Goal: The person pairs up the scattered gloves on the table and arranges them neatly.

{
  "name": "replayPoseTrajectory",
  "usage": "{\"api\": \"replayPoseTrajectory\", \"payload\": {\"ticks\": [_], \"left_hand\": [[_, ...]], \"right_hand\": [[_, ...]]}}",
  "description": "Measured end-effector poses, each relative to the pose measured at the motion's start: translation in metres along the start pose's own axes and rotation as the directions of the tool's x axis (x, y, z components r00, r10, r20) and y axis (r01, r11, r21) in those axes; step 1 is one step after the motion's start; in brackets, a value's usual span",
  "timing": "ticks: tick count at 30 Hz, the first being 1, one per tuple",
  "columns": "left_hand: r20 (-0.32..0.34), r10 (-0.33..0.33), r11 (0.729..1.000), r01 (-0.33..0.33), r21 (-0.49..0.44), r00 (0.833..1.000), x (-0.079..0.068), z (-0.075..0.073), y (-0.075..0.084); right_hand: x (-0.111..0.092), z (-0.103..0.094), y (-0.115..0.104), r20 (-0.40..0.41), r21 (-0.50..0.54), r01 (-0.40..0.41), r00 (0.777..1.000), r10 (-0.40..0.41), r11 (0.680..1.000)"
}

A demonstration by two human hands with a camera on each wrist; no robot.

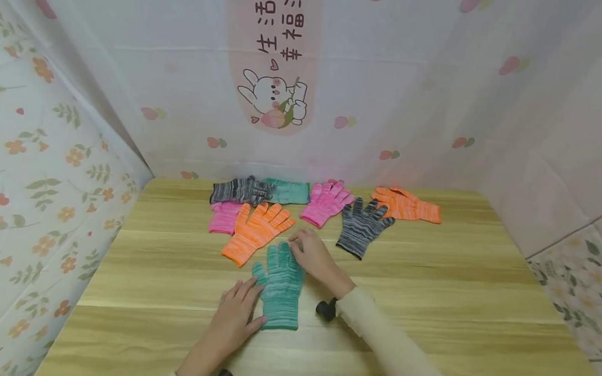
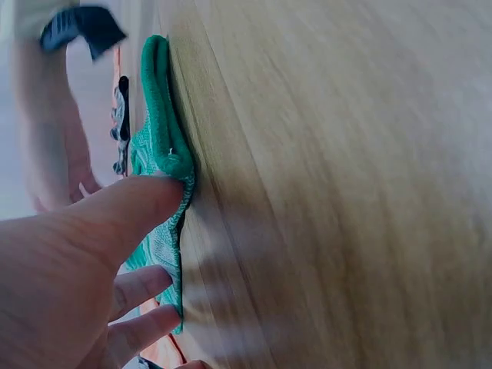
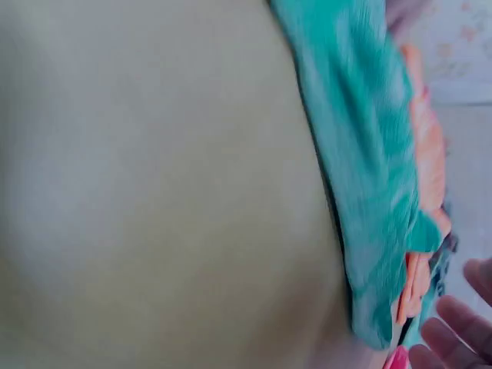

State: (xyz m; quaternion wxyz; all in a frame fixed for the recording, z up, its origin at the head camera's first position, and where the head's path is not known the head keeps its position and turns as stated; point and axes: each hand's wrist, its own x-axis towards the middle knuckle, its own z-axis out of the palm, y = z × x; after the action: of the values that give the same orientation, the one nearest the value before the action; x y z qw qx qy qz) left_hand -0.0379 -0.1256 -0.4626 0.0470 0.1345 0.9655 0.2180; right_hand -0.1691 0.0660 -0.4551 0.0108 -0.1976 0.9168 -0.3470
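A green knitted glove [image 1: 281, 298] lies flat near the middle of the table, its cuff toward me and its fingers pointing away. Another strip of green knit shows along its right side. My left hand [image 1: 234, 313] rests at the glove's left edge, thumb by the cuff and fingers by the glove's thumb. In the left wrist view, the left thumb [image 2: 142, 204] touches the green cuff [image 2: 159, 108]. Beside the glove's fingertips is my right hand [image 1: 314, 257], its fingers loosely bent. The right wrist view shows those fingers [image 3: 453, 330] just off the green glove [image 3: 361, 169].
Behind lie an orange glove [image 1: 256, 230], pink gloves [image 1: 325, 204], grey-black gloves [image 1: 363, 228], another orange glove [image 1: 405, 205] and another green glove [image 1: 291, 192]. Some overlap at the back left. A printed cloth [image 1: 383, 102] hangs behind the wooden table [image 1: 426, 303].
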Motion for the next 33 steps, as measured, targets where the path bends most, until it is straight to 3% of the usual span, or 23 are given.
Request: {"api": "replayPoseTrajectory", "payload": {"ticks": [6, 11, 18, 25, 33], "left_hand": [[-0.011, 0.007, 1.0, -0.007, -0.017, 1.0, 0.003, 0.0, 0.0], [-0.025, 0.014, 1.0, -0.015, -0.018, 1.0, 0.003, 0.0, -0.001], [-0.021, 0.027, 0.999, -0.027, -0.017, 0.999, 0.002, 0.0, -0.001], [-0.017, 0.015, 1.0, -0.015, 0.008, 1.0, 0.001, 0.0, -0.001], [-0.006, 0.024, 1.0, -0.024, 0.009, 1.0, 0.004, 0.002, 0.0]], "right_hand": [[0.039, -0.008, 0.009, -0.063, -0.053, -0.053, 0.997, 0.049, 0.997], [0.058, -0.015, 0.019, -0.069, -0.098, -0.076, 0.995, 0.07, 0.992], [0.064, -0.019, 0.027, 0.036, -0.149, -0.094, 0.994, 0.1, 0.984], [0.069, -0.018, 0.031, 0.124, -0.232, -0.06, 0.988, 0.091, 0.971], [0.07, -0.015, 0.031, 0.162, -0.309, -0.114, 0.972, 0.17, 0.944]]}}
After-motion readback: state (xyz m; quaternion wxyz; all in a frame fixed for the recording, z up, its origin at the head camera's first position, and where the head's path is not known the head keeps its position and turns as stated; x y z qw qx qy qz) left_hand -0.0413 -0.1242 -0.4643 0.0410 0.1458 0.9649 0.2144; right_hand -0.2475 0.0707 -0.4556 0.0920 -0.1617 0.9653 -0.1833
